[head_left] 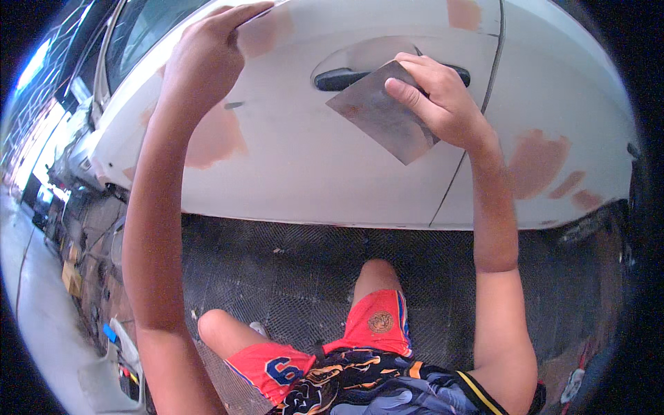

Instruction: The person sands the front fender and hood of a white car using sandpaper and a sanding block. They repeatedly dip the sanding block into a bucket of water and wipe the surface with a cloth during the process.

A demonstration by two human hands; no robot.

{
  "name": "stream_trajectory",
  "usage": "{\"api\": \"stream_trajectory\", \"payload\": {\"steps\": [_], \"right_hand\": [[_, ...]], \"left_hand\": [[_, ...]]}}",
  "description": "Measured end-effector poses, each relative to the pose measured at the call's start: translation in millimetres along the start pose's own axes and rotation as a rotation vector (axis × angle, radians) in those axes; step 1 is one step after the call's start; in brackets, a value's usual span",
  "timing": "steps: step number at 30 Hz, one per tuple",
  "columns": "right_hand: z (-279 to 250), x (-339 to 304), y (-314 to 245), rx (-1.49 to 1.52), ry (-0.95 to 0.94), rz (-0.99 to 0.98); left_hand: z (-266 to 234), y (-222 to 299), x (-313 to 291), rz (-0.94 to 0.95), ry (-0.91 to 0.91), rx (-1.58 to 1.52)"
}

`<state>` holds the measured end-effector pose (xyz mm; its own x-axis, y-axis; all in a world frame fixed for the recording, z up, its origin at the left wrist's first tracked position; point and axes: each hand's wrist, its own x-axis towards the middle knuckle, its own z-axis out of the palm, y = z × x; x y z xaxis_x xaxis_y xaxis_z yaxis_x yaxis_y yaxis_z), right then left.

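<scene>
My right hand (443, 97) pinches a dark grey sheet of sandpaper (384, 114) between thumb and fingers. The sheet is tilted, with faint reddish smears on it, in front of the black door handle (339, 79) of a white car. My left hand (207, 59) is at the upper left of the car door (297, 173), by a reddish-brown filler patch (266, 34). Its index finger stretches to the right; the other fingers are partly hidden, and I see nothing held in it. Another filler patch (214, 138) lies below, beside my left forearm.
More filler patches (536, 162) mark the panel right of the door seam. Below the car is a dark textured floor mat (277, 242), where my bent legs are. At the left are a pale curved car part (114, 377), a blue object (109, 333) and a wooden block (71, 278).
</scene>
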<state>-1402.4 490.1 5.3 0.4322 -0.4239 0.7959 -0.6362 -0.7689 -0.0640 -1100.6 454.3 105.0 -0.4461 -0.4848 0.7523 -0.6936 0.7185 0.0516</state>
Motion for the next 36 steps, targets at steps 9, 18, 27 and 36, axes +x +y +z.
{"api": "stream_trajectory", "payload": {"steps": [9, 18, 27, 36], "right_hand": [[5.3, -17.7, 7.3, -0.038, 0.169, -0.08], [5.2, -18.1, -2.9, -0.071, 0.199, -0.132], [6.3, -22.0, 1.8, -0.038, 0.148, -0.094], [6.9, -18.1, 3.6, -0.025, 0.183, -0.119]], "left_hand": [[20.2, 34.5, 11.5, 0.034, 0.042, 0.142], [83.5, 7.9, -41.5, 0.106, 0.331, 0.495], [58.9, -9.6, -52.9, 0.002, 0.151, 0.264], [17.2, 39.2, 13.4, 0.017, 0.062, 0.105]]}}
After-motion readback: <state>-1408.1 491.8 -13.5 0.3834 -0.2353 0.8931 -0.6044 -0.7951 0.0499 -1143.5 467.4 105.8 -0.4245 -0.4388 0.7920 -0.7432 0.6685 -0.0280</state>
